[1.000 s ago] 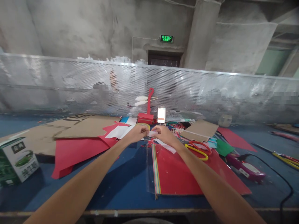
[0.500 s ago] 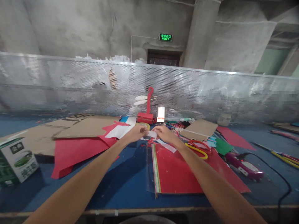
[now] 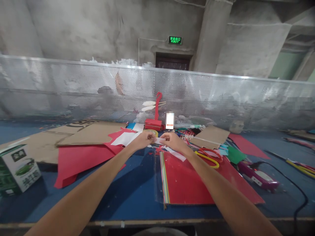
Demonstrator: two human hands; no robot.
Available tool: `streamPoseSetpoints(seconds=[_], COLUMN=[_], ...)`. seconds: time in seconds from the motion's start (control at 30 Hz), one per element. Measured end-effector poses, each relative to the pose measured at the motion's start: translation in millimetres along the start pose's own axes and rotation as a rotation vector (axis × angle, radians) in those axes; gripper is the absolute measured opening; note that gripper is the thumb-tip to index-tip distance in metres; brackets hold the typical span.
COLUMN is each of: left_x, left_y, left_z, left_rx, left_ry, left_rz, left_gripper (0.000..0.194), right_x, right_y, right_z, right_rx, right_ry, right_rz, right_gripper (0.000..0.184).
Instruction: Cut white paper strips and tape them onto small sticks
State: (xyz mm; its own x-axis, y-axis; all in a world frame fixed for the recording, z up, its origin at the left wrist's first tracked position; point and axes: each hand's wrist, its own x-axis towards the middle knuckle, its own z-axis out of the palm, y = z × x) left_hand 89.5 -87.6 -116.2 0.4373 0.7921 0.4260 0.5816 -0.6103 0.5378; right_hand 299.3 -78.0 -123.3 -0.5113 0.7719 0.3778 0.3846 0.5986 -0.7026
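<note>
A small piece of white paper (image 3: pixel 158 140) is stretched between my two hands above the blue table. My left hand (image 3: pixel 145 139) pinches its left end. Its right end is between the fingers of my right hand (image 3: pixel 172 141). Behind my left hand lies a roll of yellow tape (image 3: pixel 154 132), partly hidden. Red paper scraps (image 3: pixel 159 149) lie below the hands. A white paper strip (image 3: pixel 176 154) rests on the pack of red paper (image 3: pixel 192 180) under my right forearm. White paper (image 3: pixel 123 139) lies left of my left hand.
Scissors with red and yellow handles (image 3: pixel 209 157) lie right of my right forearm. Cardboard (image 3: pixel 86 134) and red paper (image 3: pixel 83 160) cover the left side, near a green-white box (image 3: pixel 19 170). A lit phone (image 3: pixel 169 121) and a red paper box (image 3: pixel 153 124) stand before the perforated metal screen (image 3: pixel 209 95).
The fingers of my right hand have shifted slightly on the white paper, and less of it shows between my hands. The table things have not moved.
</note>
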Motion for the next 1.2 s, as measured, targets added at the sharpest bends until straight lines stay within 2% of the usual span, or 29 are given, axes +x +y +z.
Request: streamPoseSetpoints(seconds=[0.2, 0.47, 0.8, 0.87, 0.93, 1.0, 1.07, 1.2], left_x=[0.2, -0.3, 0.0, 0.1, 0.3, 0.7, 1.5, 3.0], left_y=[4.3, 4.0, -3.2, -2.5, -1.2, -0.3, -0.4, -2.7], left_z=[0.4, 4.8, 7.6, 7.3, 7.2, 7.4, 8.0, 8.9], left_rx=[0.013, 0.033, -0.036, -0.058, -0.093, -0.152, -0.222, -0.317], left_ry=[0.001, -0.015, -0.046, -0.054, -0.056, -0.065, -0.098, -0.163], left_rz=[0.001, -0.035, -0.03, -0.048, -0.067, -0.081, -0.094, -0.139], left_gripper=[0.023, 0.012, 0.016, 0.016, 0.014, 0.01, 0.007, 0.01], right_x=[-0.3, -1.2, -3.6, -5.5, -7.4, -8.0, -7.0, -4.0], right_y=[-2.8, -5.8, -5.9, -9.5, -13.6, -16.2, -16.7, -15.2], right_z=[1.0, 0.6, -0.4, 0.0, 1.4, 3.3, 4.9, 4.7], right_rx=[-0.017, -0.155, -0.277, -0.274, -0.279, -0.322, -0.383, -0.406], right_ry=[0.027, 0.061, 0.049, 0.043, 0.005, -0.04, -0.045, -0.003], right_rz=[0.003, -0.027, -0.047, -0.082, -0.168, -0.266, -0.321, -0.32], right_gripper=[0.025, 0.02, 0.015, 0.022, 0.035, 0.039, 0.032, 0.016])
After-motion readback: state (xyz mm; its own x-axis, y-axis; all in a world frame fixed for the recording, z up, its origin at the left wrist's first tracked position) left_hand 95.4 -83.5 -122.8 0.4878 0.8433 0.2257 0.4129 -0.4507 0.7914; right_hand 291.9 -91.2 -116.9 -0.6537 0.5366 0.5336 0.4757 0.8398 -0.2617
